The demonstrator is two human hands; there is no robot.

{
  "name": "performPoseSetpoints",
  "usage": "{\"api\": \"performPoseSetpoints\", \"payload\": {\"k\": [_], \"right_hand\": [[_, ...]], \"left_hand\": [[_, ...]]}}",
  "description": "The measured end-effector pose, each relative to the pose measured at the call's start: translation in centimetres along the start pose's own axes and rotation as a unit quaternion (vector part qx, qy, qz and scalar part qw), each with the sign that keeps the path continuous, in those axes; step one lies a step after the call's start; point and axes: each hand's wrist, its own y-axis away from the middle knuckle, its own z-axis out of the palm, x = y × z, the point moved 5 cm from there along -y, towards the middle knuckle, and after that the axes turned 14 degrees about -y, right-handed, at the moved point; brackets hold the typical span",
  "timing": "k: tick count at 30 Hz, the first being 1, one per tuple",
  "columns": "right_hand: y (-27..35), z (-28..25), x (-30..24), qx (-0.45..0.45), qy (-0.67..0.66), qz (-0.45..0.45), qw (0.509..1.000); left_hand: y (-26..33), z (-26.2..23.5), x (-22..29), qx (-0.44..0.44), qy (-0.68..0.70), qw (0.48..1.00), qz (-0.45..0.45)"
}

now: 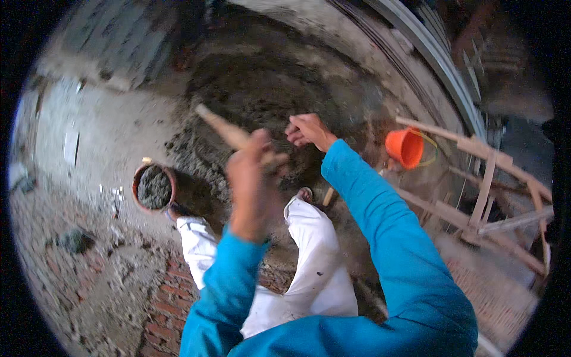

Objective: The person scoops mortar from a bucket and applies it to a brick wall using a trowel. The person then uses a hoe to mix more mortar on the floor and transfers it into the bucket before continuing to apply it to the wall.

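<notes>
- Handle, pale and wooden (223,128), slants across the middle, and here it is in the left hand (248,178), over the wet grey mix (205,157) on the ground!
- Left fingers look wrapped around the wood, with a short stretch of it showing past the fist on the right; that hand is badly blurred, so exactly how tightly they press, I cannot tell.
- Right hand (314,131) hangs just beyond, apart from the left, above the dark mix; its fingers are bent in a loose curl, thumb on top, and whether the tips meet the palm I cannot tell.
- Teal sleeves (392,220) on both arms, white trousers (318,238) below, the legs planted apart at the near edge of the mix.
- Over on the left, a round reddish pan (173,191) loaded with grey mortar (154,187), just beside the left foot!
- Near the right foot (305,194), a short wooden stick (328,196).
- Farther right, an orange bucket (399,147) with a yellowish handle, and next to it a wooden frame (485,190).
- Lower left, red brickwork (169,294) shows through the grey-smeared floor.
</notes>
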Motion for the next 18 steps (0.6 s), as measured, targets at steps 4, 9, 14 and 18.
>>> {"api": "performPoseSetpoints", "payload": {"k": [4, 9, 14, 18], "right_hand": [[3.9, -20.8, 15.7, 0.19, 0.176, 0.096, 0.961], [5.9, -33.9, 43.0, 0.171, 0.485, 0.114, 0.85], [5.0, -35.5, 58.7, 0.116, 0.465, -0.003, 0.878], [4.5, -35.4, 63.4, 0.095, 0.631, -0.218, 0.738]], "left_hand": [[2.5, -1.0, 0.5, 0.047, -0.115, 0.991, 0.053], [3.4, -7.0, -3.0, 0.185, -0.126, 0.961, 0.162], [3.4, -10.0, -3.4, 0.098, -0.276, 0.944, 0.153], [5.2, -9.5, -3.1, 0.116, -0.267, 0.933, 0.213]]}}
